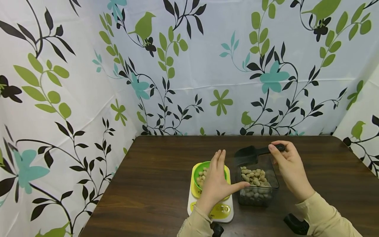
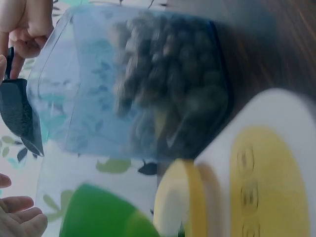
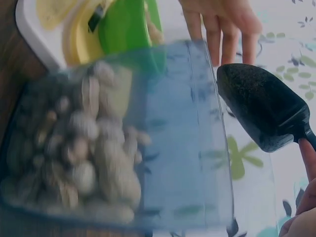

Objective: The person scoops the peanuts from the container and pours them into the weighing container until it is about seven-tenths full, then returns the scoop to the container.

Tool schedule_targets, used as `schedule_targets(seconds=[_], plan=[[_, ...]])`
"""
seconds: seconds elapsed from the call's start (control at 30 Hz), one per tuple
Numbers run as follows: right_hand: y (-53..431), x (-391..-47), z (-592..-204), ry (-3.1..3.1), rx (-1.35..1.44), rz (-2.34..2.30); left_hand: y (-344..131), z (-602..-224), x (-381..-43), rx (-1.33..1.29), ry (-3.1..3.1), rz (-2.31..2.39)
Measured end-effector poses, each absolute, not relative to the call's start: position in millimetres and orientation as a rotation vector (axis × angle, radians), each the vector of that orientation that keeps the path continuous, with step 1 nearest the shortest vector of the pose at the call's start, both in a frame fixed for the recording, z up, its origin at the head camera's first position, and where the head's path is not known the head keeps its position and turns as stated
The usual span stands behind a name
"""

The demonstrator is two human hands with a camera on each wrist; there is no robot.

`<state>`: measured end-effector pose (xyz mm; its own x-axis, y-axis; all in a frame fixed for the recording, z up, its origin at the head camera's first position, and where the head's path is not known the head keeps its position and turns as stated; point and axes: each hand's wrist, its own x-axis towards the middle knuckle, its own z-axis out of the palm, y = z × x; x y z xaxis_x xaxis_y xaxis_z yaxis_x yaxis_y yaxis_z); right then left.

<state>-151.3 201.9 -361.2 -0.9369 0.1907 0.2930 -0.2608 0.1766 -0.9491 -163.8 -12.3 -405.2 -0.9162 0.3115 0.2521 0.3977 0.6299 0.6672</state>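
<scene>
My right hand (image 1: 291, 169) pinches the handle of a black scoop (image 1: 246, 155) above the back of a clear plastic container (image 1: 276, 182). No peanuts can be made out on the scoop's blade. Unshelled peanuts (image 1: 257, 177) fill the lower part of the container. Over the kitchen scale (image 1: 193, 197) hovers my left hand (image 1: 215, 184), fingers straight and thumb stretched toward the container's near side; whether the thumb touches it I cannot tell. A green bowl (image 3: 121, 29) with some peanuts in it sits on the scale, partly hidden by that hand in the head view.
The dark wooden table (image 1: 154, 184) carries the scale and the container side by side. Behind and at the sides hangs a white curtain (image 1: 189, 98) with leaf and bird prints. Black wrist devices (image 1: 296, 224) show near both sleeves.
</scene>
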Motion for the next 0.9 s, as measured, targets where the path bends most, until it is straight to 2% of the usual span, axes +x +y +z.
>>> schedule_targets(seconds=[0.37,0.9], plan=[[232.2,-149.3,-376.1,-2.157,-0.009,1.633,14.9,-407.7,-157.1,-0.758,-2.74,-1.224],[230.1,-153.0,-389.4,-2.348,-0.031,1.321,30.6,-424.2,-157.1,-0.703,-2.795,-1.102]])
